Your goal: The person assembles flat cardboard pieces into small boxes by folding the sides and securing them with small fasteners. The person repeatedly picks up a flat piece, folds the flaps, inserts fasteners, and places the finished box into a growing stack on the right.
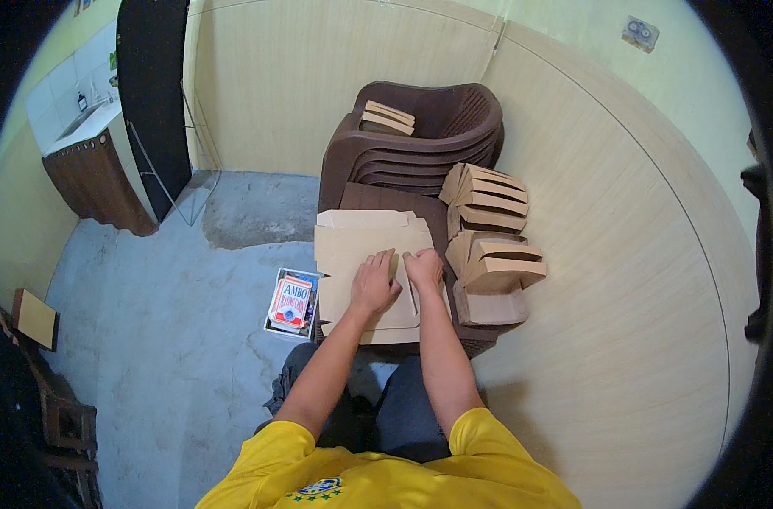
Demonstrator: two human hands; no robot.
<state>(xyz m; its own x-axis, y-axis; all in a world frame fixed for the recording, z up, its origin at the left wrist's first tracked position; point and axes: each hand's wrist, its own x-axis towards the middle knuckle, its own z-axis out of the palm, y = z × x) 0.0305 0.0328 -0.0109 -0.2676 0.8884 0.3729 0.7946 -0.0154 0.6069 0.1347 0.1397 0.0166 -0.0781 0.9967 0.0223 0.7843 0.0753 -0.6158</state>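
Observation:
A flat brown cardboard box blank (344,254) with cut flaps and slots lies across a low brown surface in front of me. My left hand (376,282) rests on the middle of it, palm down with the fingers stretched forward. Close beside it, my right hand (424,267) is closed at the blank's right side, its fingers curled around the raised side flap. The thumb points toward the left hand, and the other fingertips are partly hidden. A narrow folded strip (410,297) of the blank runs toward me below the right hand.
Folded cardboard pieces (492,199) and another group (501,271) stand at the right. More cardboard (389,117) sits on stacked brown plastic chairs (429,148). A box of card packs (290,303) is on the left. A sink counter (85,127) stands farther back.

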